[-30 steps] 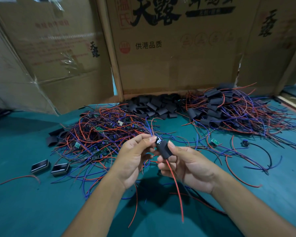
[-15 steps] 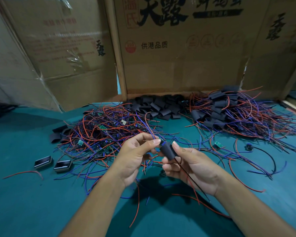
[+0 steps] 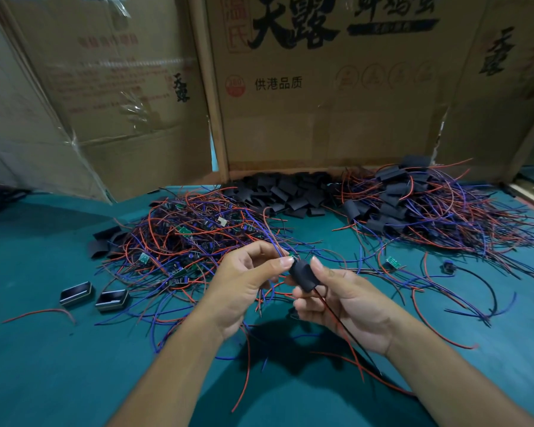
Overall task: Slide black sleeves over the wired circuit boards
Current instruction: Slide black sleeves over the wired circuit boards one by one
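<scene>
My right hand pinches a black sleeve between thumb and fingers, above the green table. A red and a black wire trail out of the sleeve's lower end across my right palm. My left hand pinches the top end of the wired circuit board, whose green tip just shows at the sleeve's upper mouth; the rest of the board is hidden inside. A heap of unsleeved wired boards lies behind my left hand. Loose black sleeves are piled at the back centre.
A heap of sleeved boards with red and blue wires lies at the back right. Two small dark boxes sit at the left. Cardboard boxes wall off the back. A loose green board and a black-wired part lie at the right.
The sleeve has slid further up over the board, leaving only the board's tip showing. Both hands stay close together at the centre; the trailing wires swung slightly.
</scene>
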Action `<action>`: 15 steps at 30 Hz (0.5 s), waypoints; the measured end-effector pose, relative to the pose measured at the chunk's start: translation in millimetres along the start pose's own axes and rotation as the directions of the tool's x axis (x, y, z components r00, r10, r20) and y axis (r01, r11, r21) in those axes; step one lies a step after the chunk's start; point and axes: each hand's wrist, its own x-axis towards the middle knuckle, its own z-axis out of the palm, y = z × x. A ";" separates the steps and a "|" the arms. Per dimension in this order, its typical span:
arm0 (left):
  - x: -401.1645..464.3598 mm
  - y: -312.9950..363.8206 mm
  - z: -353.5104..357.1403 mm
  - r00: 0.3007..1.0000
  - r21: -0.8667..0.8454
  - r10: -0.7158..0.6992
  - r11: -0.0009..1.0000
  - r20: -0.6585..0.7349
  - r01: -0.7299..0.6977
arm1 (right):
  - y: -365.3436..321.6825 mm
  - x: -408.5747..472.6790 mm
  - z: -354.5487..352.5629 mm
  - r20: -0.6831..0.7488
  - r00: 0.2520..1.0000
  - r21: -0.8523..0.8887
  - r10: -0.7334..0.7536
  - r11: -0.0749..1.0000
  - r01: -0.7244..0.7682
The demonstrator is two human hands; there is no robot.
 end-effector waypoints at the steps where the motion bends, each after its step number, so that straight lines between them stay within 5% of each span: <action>1: -0.2 -0.2 0.1 1.000 0.001 -0.002 1.000 0.008 0.002 | -0.2 0.2 0.0 -0.014 1.000 0.013 -0.005 1.000 0.005; 15: 0.0 -7.0 5.4 0.999 0.016 -0.026 1.000 -0.022 0.027 | -2.1 -0.8 3.8 -0.048 0.999 -0.002 -0.022 1.000 0.022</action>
